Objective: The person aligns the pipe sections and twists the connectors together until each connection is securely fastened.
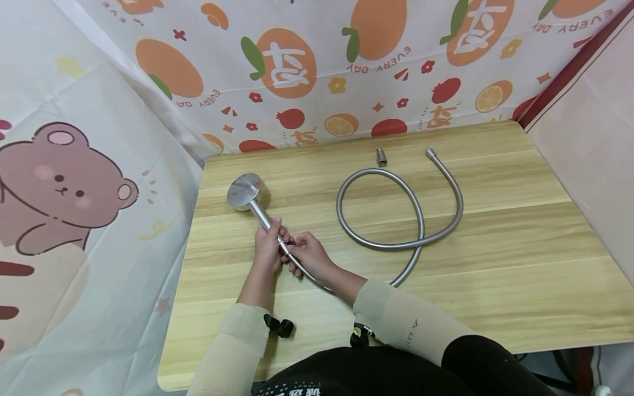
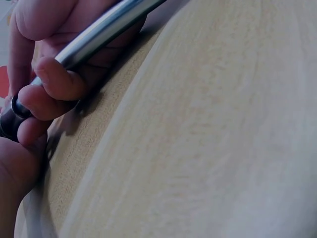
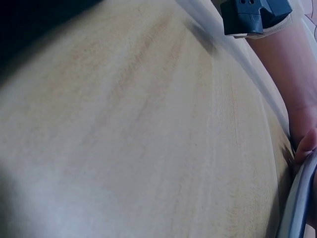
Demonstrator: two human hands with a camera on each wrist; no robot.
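Observation:
A round silver shower head point(image 1: 244, 191) points up and to the left over the table, its handle point(image 1: 260, 213) running down to the hands. My left hand point(image 1: 267, 248) grips that handle near its lower end. Just below, my right hand point(image 1: 313, 257) pinches the metal shower hose point(image 1: 421, 242) where it meets the handle. In the left wrist view, curled fingers point(image 2: 62, 82) wrap the hose point(image 2: 94, 37) beside a dark collar point(image 2: 11, 116). The fingers hide much of the joint, so I cannot tell how far the two parts are joined. The right wrist view catches the hose point(image 3: 297, 203) at its edge.
The hose loops across the middle of the wooden table point(image 1: 495, 275), its free end point(image 1: 431, 153) toward the back. A small metal fitting point(image 1: 381, 157) stands near that end. Fruit-printed cloth point(image 1: 317, 93) hangs behind, and a bear-printed cloth point(image 1: 99, 308) hangs at left.

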